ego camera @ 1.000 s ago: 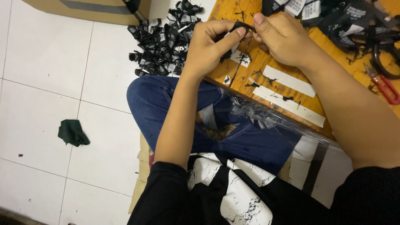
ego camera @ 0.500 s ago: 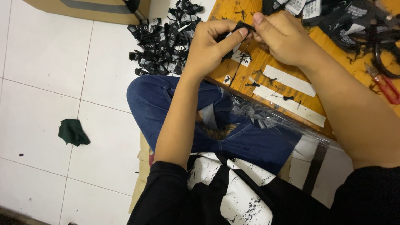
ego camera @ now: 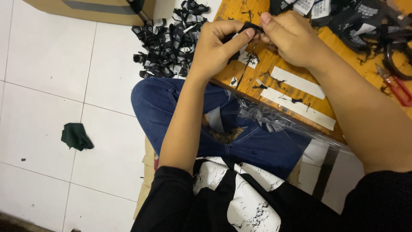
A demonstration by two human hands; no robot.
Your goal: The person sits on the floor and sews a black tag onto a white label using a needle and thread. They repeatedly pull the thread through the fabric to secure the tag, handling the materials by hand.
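Low in the frame, blue-jeaned knees (ego camera: 180,107) meet the wooden table (ego camera: 253,77). Above, the left hand (ego camera: 214,49) and right hand (ego camera: 292,38) close together, both pinching 1 small black label (ego camera: 249,29). A label pile (ego camera: 169,41) lies upper left on the floor.

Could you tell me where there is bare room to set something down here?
The white floor tiles between the green cloth scrap and the pile of black labels are free. The wooden board is crowded with labels, white strips and red snips.
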